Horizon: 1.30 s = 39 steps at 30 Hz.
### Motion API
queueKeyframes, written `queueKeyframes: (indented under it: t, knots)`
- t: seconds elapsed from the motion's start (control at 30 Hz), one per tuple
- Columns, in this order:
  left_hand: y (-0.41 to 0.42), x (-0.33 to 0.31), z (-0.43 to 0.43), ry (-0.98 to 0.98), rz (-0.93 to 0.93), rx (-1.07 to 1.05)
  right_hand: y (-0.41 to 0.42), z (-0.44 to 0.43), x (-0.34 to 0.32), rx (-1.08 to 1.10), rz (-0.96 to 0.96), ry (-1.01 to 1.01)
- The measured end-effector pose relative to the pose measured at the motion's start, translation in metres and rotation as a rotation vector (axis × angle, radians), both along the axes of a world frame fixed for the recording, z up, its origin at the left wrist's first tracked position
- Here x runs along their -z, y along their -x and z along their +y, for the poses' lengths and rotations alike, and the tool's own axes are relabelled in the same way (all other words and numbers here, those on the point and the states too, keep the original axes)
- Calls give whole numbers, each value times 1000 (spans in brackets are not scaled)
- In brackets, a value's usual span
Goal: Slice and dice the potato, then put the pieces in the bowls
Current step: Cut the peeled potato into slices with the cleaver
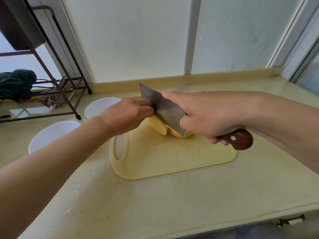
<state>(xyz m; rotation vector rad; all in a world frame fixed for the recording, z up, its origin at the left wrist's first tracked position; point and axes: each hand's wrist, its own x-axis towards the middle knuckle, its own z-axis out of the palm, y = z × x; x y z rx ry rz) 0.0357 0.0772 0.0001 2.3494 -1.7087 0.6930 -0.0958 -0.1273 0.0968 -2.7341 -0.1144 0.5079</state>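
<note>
A peeled yellow potato (159, 125) rests on the pale yellow cutting board (172, 159). The steel blade of a cleaver (162, 107) stands in the potato, a cut slice leaning on its left side. My right hand (205, 116) grips the cleaver's wooden handle (240, 139), forefinger laid along the blade's spine. Fingers curled, my left hand (128, 114) presses on the potato just left of the blade. Two white bowls stand to the left: a nearer bowl (51, 135) and a farther bowl (100, 106), both partly hidden by my left arm.
A dark metal rack (69, 83) stands at the back left on the beige counter (155, 204), with dark green cloth (15, 85) and checked fabric (55, 95) beneath it. Frosted window panes rise behind. The counter's front edge runs across the lower right.
</note>
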Motion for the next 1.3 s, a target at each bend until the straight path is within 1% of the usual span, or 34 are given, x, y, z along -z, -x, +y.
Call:
queueKeyframes:
  t: [0.4,0.5,0.6,0.77,1.3]
  knots:
    - [-2,-1,0,-3,17,-6,-2,6,7,37,10,-166]
    - [3,-4,1,-42,28,4,9,6,10,74,10,-216]
    - [11,-6,8,-96,17,25,19,11,12,62,27,-198]
    - [22,-7,11,-124,-2,50,26,18,12,26,18,-150]
    - [32,-15,8,-119,-33,58,41,20,21,56,15,-144]
